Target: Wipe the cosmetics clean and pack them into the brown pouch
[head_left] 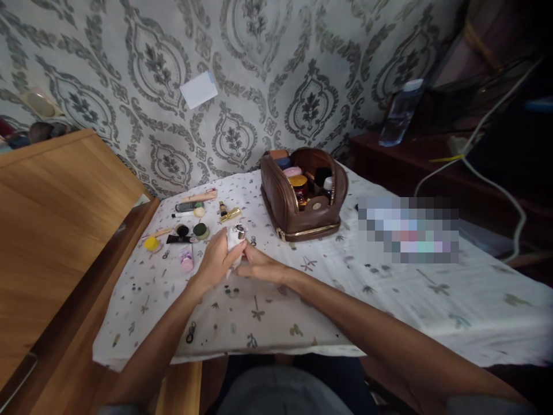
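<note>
In front of me, my left hand [216, 257] is closed around a white cloth or tissue [234, 239] wrapped about a small silver-topped container [240, 231]. My right hand [259, 265] is closed on the same bundle from the right, its fingertips partly hidden behind the white material. Left of the hands lie a pink-and-lilac item [186, 259], a black tube [180, 239], a dark green round pot [201, 230] and a yellow-topped piece [151, 243]. A gold tube [230, 215] rests just beyond them. The brown cosmetic bag [285, 199] stands unzipped to the right, filled with jars and bottles.
A patterned white cloth [276, 328] covers the table. Farther back left lie a brush [190, 212] and a dark tube [189, 206]. Some blurred-out object [408, 230] is on the right. A clear bottle [400, 115] stands on a dark side surface near a white cable [496, 167].
</note>
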